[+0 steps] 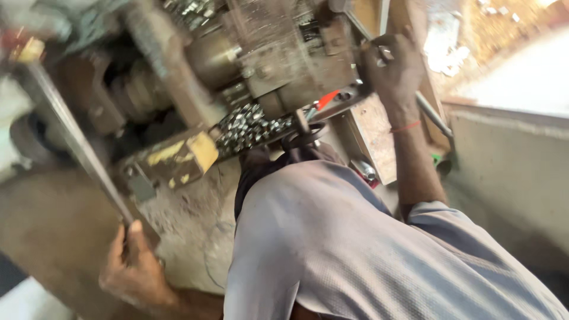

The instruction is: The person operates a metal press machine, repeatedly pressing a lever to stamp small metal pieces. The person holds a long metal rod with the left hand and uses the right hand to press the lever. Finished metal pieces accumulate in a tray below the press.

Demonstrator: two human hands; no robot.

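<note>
The left hand point(133, 266) is closed around the lower end of a long metal bar point(71, 133), fingers wrapped on it and thumb lying up along its face. The bar runs as a lever from that grip, low at the left of the view, up and leftward to the top corner, where a blurred red and yellow patch point(24, 48) sits at its end (too smeared to tell what it is).

The right hand point(392, 71) is raised at the upper right, fingers curled over a thin rod point(430, 112) that slants down to the right past the wrist. The hand hides how tightly they close. A red thread point(406, 126) circles that wrist.

Between the two hands stands a grimy machine point(261, 65) of grey-brown metal, with a round drum point(210, 56) near its middle. Below the drum a heap of small shiny metal pieces point(249, 127) lies on a ledge. Just left of the heap, a block point(178, 157) bears chipped yellow paint, brightest on its right end. A small red tab point(327, 98) shows right of the heap, and a black ring point(305, 135) hangs just under it.

The person's grey shirt point(355, 249) fills the lower right. Right of the arm is a pale wall point(510, 160), and a wooden board point(373, 139) stands against the machine.
</note>
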